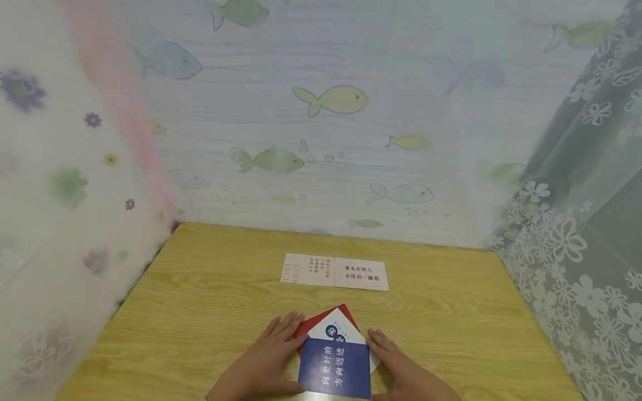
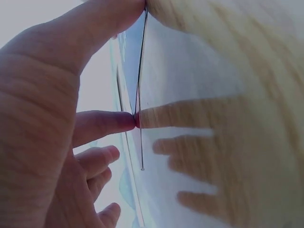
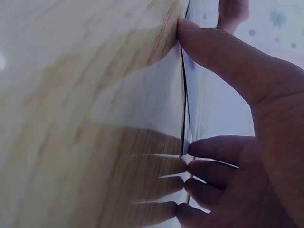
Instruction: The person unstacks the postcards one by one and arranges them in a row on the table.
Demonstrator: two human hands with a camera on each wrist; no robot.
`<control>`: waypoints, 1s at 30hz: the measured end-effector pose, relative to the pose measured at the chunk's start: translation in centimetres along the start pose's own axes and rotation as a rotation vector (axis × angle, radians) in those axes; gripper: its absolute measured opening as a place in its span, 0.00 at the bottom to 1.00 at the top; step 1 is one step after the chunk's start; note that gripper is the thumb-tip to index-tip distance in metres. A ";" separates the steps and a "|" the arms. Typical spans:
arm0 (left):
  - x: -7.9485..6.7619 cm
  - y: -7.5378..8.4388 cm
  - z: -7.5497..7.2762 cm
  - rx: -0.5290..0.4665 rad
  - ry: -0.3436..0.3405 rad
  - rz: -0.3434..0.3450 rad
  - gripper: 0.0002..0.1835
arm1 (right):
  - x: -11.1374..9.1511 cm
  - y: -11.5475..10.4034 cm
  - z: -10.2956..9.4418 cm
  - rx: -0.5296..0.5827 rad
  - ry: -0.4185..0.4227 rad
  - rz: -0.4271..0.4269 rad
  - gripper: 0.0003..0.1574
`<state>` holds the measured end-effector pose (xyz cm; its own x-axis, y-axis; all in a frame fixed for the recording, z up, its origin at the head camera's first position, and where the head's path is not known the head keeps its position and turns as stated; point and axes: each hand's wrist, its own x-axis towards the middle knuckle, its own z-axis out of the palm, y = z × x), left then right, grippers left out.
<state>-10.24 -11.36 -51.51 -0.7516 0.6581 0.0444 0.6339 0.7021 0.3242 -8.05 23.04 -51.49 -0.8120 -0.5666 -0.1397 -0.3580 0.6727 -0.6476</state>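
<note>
A blue card [image 1: 353,370] with white characters lies on top of a loose, fanned stack on the table. Under it show a white card [image 1: 346,323] with dark blue circles and a red card [image 1: 317,321]. My left hand [image 1: 263,359] rests at the stack's left side, thumb by the blue card's near corner and fingertips at the red card. On the right side, my right hand [image 1: 403,365] lies with its fingertips at the stack's edge. Both wrist views show the cards edge-on, with the left thumb [image 2: 109,19] and right thumb [image 3: 209,45] touching the card edges.
Farther back on the wooden table [image 1: 200,289], two white printed cards [image 1: 308,270] lie side by side. A fish-patterned curtain [image 1: 331,178] hangs behind the table. Flower-patterned cloth [image 1: 90,184] flanks it on the left, and lace [image 1: 567,239] on the right.
</note>
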 end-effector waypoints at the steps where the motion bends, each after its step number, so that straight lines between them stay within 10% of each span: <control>1: 0.0 0.0 0.0 0.014 0.007 0.008 0.51 | 0.0 -0.1 0.0 0.007 -0.003 0.006 0.70; 30: 0.3 -0.1 1.1 0.024 0.120 0.032 0.45 | -0.6 -0.1 0.1 -0.010 -0.001 0.015 0.69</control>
<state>-10.35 -10.98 -52.53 -0.7465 0.6438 0.1679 0.6610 0.6887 0.2981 -7.47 23.20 -51.42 -0.8166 -0.5574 -0.1501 -0.3507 0.6855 -0.6381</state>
